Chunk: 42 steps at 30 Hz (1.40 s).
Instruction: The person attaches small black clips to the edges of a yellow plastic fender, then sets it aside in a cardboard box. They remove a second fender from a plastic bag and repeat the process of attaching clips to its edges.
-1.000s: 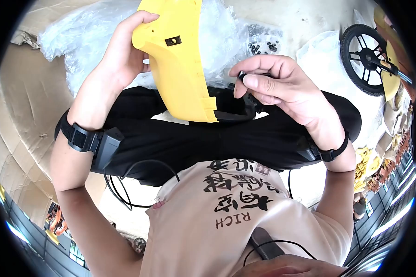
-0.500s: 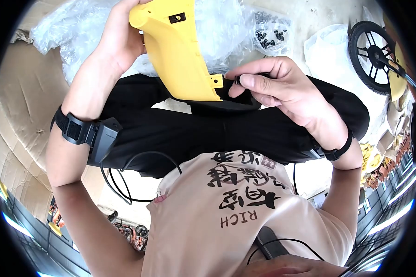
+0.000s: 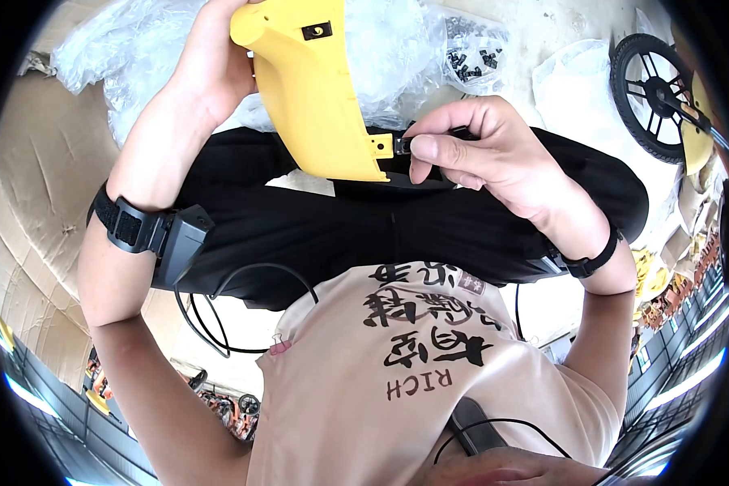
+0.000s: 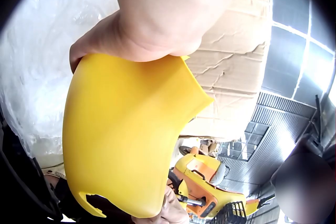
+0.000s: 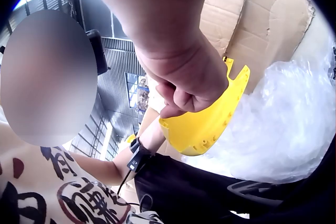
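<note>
My left hand (image 3: 215, 69) grips a curved yellow plastic panel (image 3: 312, 97) by its upper left end, above my lap. A dark clip (image 3: 317, 31) sits in a slot near the panel's top. Between thumb and index finger, my right hand (image 3: 486, 154) pinches a small black clip (image 3: 402, 146), right at the end of the panel's tab (image 3: 381, 146). In the left wrist view the panel's smooth outer face (image 4: 121, 129) shows below the left hand (image 4: 121, 35). The right hand (image 5: 194, 87) hides the clip in the right wrist view.
Clear plastic wrapping (image 3: 146, 49) lies beyond the panel. A bag of small black clips (image 3: 476, 61) is at the back, with a black spoked wheel (image 3: 652, 97) to its right. Cardboard (image 3: 36, 194) covers the floor on the left. Black-trousered legs (image 3: 300, 235) are under the hands.
The yellow panel has shifted up in the head view, baring its tab. My right hand has brought the pinched black clip to the tab's end.
</note>
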Each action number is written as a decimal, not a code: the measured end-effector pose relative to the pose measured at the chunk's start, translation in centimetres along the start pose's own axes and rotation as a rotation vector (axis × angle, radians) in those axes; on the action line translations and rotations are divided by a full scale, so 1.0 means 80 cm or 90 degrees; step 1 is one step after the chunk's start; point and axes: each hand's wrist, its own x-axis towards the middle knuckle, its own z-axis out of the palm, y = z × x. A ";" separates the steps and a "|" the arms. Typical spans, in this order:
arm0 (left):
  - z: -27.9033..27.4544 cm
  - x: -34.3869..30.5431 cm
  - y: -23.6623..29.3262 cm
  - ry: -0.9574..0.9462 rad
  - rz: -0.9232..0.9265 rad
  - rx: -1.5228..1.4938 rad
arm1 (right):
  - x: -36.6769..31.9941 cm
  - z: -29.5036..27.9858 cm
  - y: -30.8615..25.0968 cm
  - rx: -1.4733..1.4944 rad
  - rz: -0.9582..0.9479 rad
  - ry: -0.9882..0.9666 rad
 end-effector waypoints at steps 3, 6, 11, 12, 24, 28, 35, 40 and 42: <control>0.000 0.001 -0.001 -0.011 0.002 -0.010 | -0.001 0.002 0.000 -0.004 -0.004 -0.006; -0.001 0.002 -0.002 -0.021 0.008 -0.011 | -0.003 0.005 -0.001 -0.006 0.005 -0.009; 0.004 0.001 -0.006 0.003 0.029 -0.013 | -0.005 0.017 -0.002 -0.105 -0.031 0.017; 0.004 0.003 -0.007 0.009 0.027 -0.016 | -0.005 0.018 -0.001 -0.104 -0.034 0.024; 0.008 -0.002 -0.004 0.018 0.016 0.006 | -0.007 0.013 -0.001 -0.102 -0.034 0.027; 0.007 0.004 -0.006 0.021 0.003 -0.021 | -0.007 0.015 -0.001 -0.131 -0.059 0.030; 0.016 0.003 -0.009 0.081 0.027 -0.020 | -0.003 0.020 0.003 -0.225 -0.080 0.055; 0.012 0.009 -0.012 0.096 0.021 -0.018 | -0.001 0.021 0.009 -0.282 -0.145 0.073; 0.015 0.006 -0.012 0.100 0.038 -0.021 | 0.002 0.019 0.014 -0.288 -0.170 0.080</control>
